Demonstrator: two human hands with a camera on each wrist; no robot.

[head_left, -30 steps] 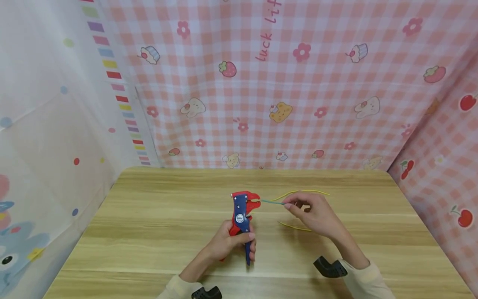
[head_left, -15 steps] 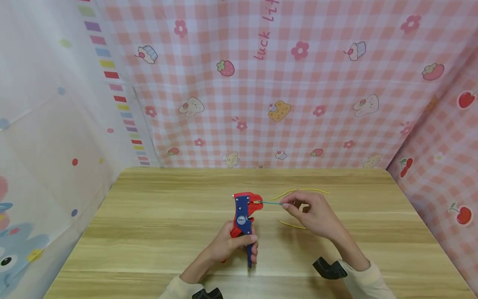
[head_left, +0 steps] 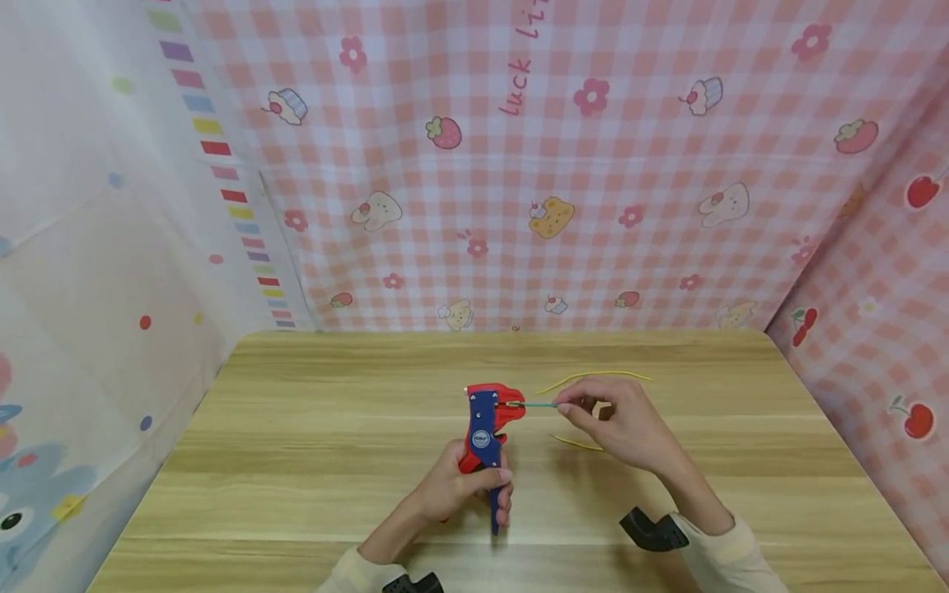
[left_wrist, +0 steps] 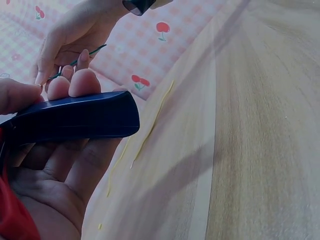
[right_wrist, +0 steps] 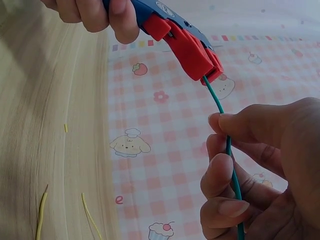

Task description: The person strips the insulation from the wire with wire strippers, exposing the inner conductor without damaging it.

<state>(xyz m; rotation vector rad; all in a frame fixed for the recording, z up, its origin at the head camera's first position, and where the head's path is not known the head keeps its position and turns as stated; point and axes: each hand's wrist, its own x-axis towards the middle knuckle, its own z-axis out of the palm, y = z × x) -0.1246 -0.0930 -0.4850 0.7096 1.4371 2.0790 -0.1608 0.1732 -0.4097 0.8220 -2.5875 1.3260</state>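
Note:
My left hand (head_left: 463, 486) grips the handles of a red and blue wire stripper (head_left: 483, 424), its head tilted up above the table. In the left wrist view the fingers wrap round the blue handle (left_wrist: 80, 117). A green wire (right_wrist: 215, 95) runs from the stripper's red jaws to my right hand (head_left: 623, 420). Thumb and forefinger pinch the wire near the jaws, as the right wrist view shows, and the rest of it passes along the other fingers. The wire's far end is hidden inside the jaws.
On the wooden table (head_left: 296, 461) lie two yellow wires, one behind the right hand (head_left: 593, 375) and one partly under it (head_left: 574, 443). A small yellow scrap (right_wrist: 65, 128) lies near them. Patterned curtains (head_left: 415, 165) hang behind and at both sides.
The stripper has shifted slightly right, toward the right hand, and the green wire's end now sits inside its jaws instead of at their mouth. The right hand has moved slightly left.

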